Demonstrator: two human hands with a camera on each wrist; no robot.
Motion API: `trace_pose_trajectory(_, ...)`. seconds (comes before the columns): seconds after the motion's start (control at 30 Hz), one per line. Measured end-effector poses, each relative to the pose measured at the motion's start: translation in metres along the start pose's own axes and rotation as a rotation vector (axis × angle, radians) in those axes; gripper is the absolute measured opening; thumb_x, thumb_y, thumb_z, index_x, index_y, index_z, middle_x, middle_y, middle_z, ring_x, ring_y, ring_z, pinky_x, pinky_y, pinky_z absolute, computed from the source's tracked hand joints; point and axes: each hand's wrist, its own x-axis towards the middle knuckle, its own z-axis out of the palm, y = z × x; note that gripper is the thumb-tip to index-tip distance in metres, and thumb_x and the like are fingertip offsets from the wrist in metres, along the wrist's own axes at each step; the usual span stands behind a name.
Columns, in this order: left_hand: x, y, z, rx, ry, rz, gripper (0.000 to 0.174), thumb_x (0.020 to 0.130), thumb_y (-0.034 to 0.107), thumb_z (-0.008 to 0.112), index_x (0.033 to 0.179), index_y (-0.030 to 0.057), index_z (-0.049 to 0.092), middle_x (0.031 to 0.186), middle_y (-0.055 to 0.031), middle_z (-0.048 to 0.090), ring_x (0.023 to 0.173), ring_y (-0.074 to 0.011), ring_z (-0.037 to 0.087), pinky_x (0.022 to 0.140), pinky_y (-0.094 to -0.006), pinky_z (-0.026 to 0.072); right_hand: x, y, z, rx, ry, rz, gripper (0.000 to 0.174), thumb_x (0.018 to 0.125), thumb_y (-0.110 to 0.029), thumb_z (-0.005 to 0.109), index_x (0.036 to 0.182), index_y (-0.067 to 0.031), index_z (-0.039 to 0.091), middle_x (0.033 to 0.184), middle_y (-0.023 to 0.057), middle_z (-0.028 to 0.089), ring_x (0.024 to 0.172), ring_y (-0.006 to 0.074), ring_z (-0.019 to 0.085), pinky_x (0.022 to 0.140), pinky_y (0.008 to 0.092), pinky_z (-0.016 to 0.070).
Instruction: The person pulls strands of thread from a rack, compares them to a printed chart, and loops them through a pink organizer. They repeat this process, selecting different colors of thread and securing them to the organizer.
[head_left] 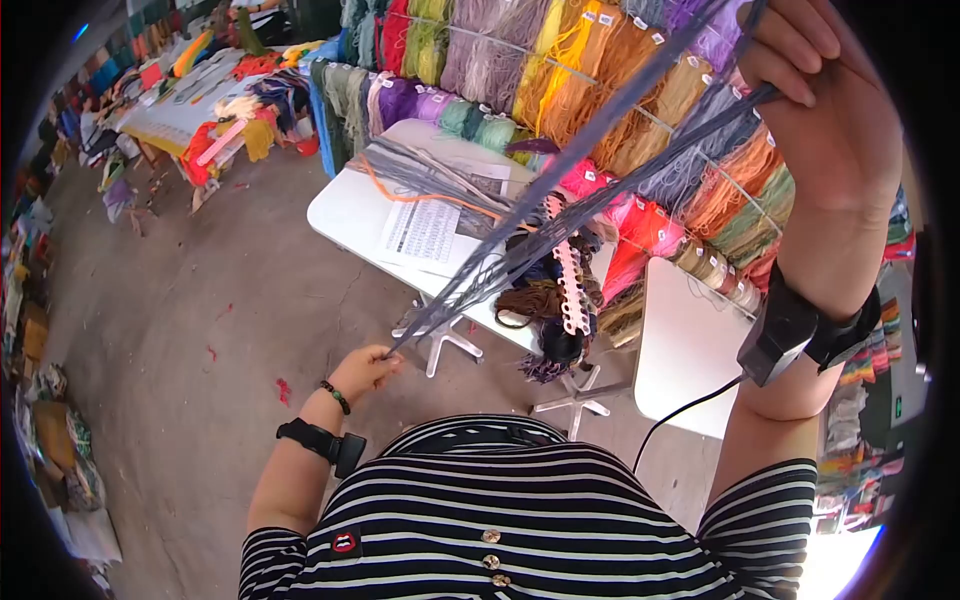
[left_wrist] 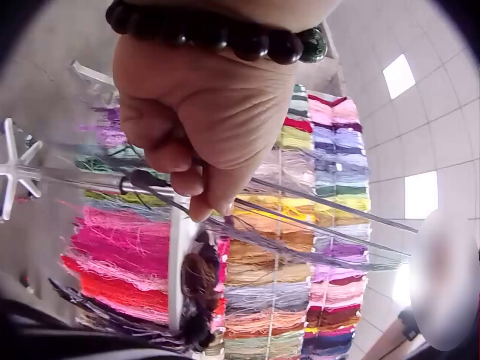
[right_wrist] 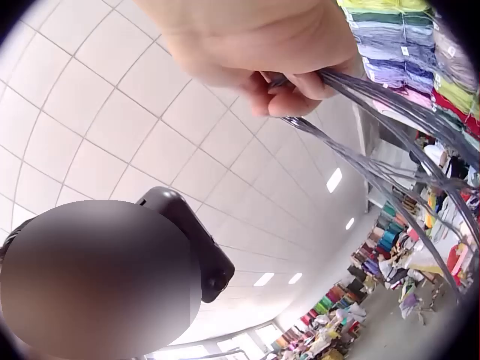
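A long bundle of grey-blue yarn (head_left: 560,225) stretches diagonally between the two hands in the head view. Its lower end is pinched by the left hand (head_left: 362,377), low in front of the body; in the left wrist view the curled fingers of the left hand (left_wrist: 202,120) close on the strands (left_wrist: 300,251). Raised high at the upper right, the right hand (head_left: 835,120) grips the other end. In the right wrist view the right hand (right_wrist: 277,56) has its fingers curled round the yarn (right_wrist: 390,112), which splits into several strands.
A white table (head_left: 345,215) holds a printed sheet (head_left: 425,230), grey and orange yarn, a pink holed strip (head_left: 572,290) and dark skeins (head_left: 535,303). A second white table (head_left: 690,350) stands right. Behind hang racks of coloured yarn (head_left: 490,60). A black cable (head_left: 680,405) runs from the right wrist.
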Motion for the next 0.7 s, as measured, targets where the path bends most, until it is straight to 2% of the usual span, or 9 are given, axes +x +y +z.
trace_pose_trajectory(0.07, 0.006, -0.005, -0.013, 0.055, -0.029, -0.090, 0.025, 0.086, 0.018, 0.064, 0.109, 0.0067, 0.063, 0.086, 0.0003, 0.062, 0.072, -0.0081, 0.056, 0.060, -0.0242, 0.0439, -0.001, -0.003, 0.002, 0.014, 0.016, -0.002, 0.021, 0.094, -0.019, 0.051, 0.084, -0.0023, 0.059, 0.063, 0.0008, 0.053, 0.054, 0.0105, 0.048, 0.051, 0.0225, 0.0372)
trace_pose_trajectory(0.17, 0.023, -0.017, -0.045, 0.205, 0.163, -0.153, 0.033, 0.084, 0.017, 0.063, 0.116, 0.0085, 0.060, 0.100, -0.0030, 0.064, 0.080, -0.0103, 0.059, 0.065, -0.0259, 0.0473, -0.005, 0.003, 0.013, 0.069, -0.011, 0.023, 0.021, 0.094, -0.018, 0.050, 0.083, -0.0025, 0.059, 0.062, -0.0001, 0.052, 0.054, 0.0100, 0.047, 0.050, 0.0217, 0.0361)
trace_pose_trajectory(0.23, 0.040, -0.014, -0.063, 0.523, 0.273, 0.147, 0.034, 0.086, 0.015, 0.061, 0.119, 0.0072, 0.058, 0.108, -0.0053, 0.064, 0.084, -0.0119, 0.060, 0.070, -0.0260, 0.0488, -0.013, 0.019, 0.023, 0.156, -0.115, 0.098, 0.021, 0.095, -0.017, 0.049, 0.083, -0.0026, 0.059, 0.062, -0.0007, 0.051, 0.053, 0.0096, 0.046, 0.049, 0.0211, 0.0354)
trace_pose_trajectory(0.27, 0.045, 0.004, -0.063, 0.416, 0.283, 0.319, 0.036, 0.086, 0.014, 0.061, 0.121, 0.0054, 0.058, 0.111, -0.0068, 0.064, 0.089, -0.0134, 0.062, 0.074, -0.0256, 0.0494, -0.021, 0.035, 0.035, 0.160, -0.130, 0.142, 0.021, 0.095, -0.017, 0.049, 0.083, -0.0027, 0.059, 0.062, -0.0010, 0.051, 0.053, 0.0094, 0.046, 0.049, 0.0208, 0.0351)
trace_pose_trajectory(0.3, 0.043, 0.033, -0.058, 0.305, 0.294, 0.487, 0.038, 0.085, 0.013, 0.061, 0.122, 0.0035, 0.057, 0.113, -0.0082, 0.064, 0.094, -0.0148, 0.063, 0.078, -0.0251, 0.0500, -0.036, 0.051, 0.058, 0.030, 0.060, 0.122, 0.026, 0.091, -0.022, 0.058, 0.073, -0.0033, 0.057, 0.065, 0.0004, 0.051, 0.059, 0.0093, 0.048, 0.055, 0.0223, 0.0371)
trace_pose_trajectory(0.37, 0.003, 0.123, -0.026, -0.026, 0.152, 0.534, 0.034, 0.091, 0.017, 0.057, 0.122, 0.0029, 0.057, 0.114, -0.0056, 0.064, 0.083, -0.0110, 0.062, 0.070, -0.0225, 0.0484, -0.054, 0.093, 0.071, 0.016, -0.051, 0.298, 0.018, 0.090, -0.019, 0.060, 0.085, -0.0025, 0.064, 0.080, 0.0026, 0.063, 0.070, 0.0097, 0.056, 0.065, 0.0236, 0.0439)
trace_pose_trajectory(0.43, -0.031, 0.177, -0.010, -0.241, -0.114, 0.540, 0.037, 0.098, 0.029, 0.048, 0.123, 0.0027, 0.057, 0.106, -0.0040, 0.065, 0.072, -0.0072, 0.056, 0.060, -0.0198, 0.0428, -0.075, 0.122, 0.092, 0.099, -0.125, 0.636, 0.014, 0.089, -0.014, 0.061, 0.085, -0.0015, 0.064, 0.078, 0.0018, 0.063, 0.070, 0.0090, 0.055, 0.065, 0.0227, 0.0436)
trace_pose_trajectory(0.53, -0.048, 0.195, 0.005, -0.219, -0.307, 0.426, 0.054, 0.101, 0.045, 0.034, 0.122, 0.0016, 0.057, 0.087, -0.0013, 0.062, 0.063, -0.0055, 0.050, 0.053, -0.0173, 0.0358, -0.098, 0.166, 0.098, -0.115, -0.260, 0.703, 0.014, 0.089, -0.012, 0.062, 0.087, 0.0011, 0.063, 0.075, -0.0001, 0.060, 0.068, 0.0051, 0.051, 0.062, 0.0217, 0.0421)
trace_pose_trajectory(0.7, -0.043, 0.185, -0.008, -0.193, -0.363, 0.331, 0.034, 0.098, 0.031, 0.049, 0.100, 0.0007, 0.064, 0.070, 0.0030, 0.054, 0.057, -0.0037, 0.043, 0.052, -0.0180, 0.0338, -0.105, 0.166, 0.086, -0.564, -0.284, 0.677, 0.019, 0.084, -0.009, 0.067, 0.101, 0.0001, 0.063, 0.069, -0.0009, 0.056, 0.062, 0.0044, 0.047, 0.058, 0.0216, 0.0392)
